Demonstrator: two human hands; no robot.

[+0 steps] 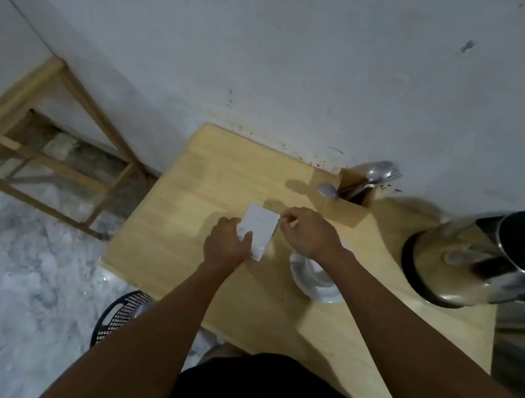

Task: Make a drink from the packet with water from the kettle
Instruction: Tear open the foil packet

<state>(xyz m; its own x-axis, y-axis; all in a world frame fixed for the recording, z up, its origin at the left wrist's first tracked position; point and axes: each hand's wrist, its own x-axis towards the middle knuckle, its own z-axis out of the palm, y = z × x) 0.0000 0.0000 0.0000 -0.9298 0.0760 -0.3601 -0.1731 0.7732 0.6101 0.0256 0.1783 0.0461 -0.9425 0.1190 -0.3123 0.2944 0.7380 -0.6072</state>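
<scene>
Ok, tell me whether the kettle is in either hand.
No. The kettle stands alone on the table; both hands are at the packet.

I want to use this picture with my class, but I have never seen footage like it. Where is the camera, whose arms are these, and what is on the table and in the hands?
There is no machine here. A person wears a wide-angle camera on the head, so you look down along their own two bare arms.

They stand at a light wooden table against a grey wall. The left hand holds a flat white paper packet just over the table. The right hand pinches at the packet's top corner, probably to tear it open.

Under the right wrist sits a white cup on a saucer, partly hidden. To the right stands a shiny steel kettle with a black lid. By the wall, a small wooden holder carries metal spoons and a fork.
</scene>
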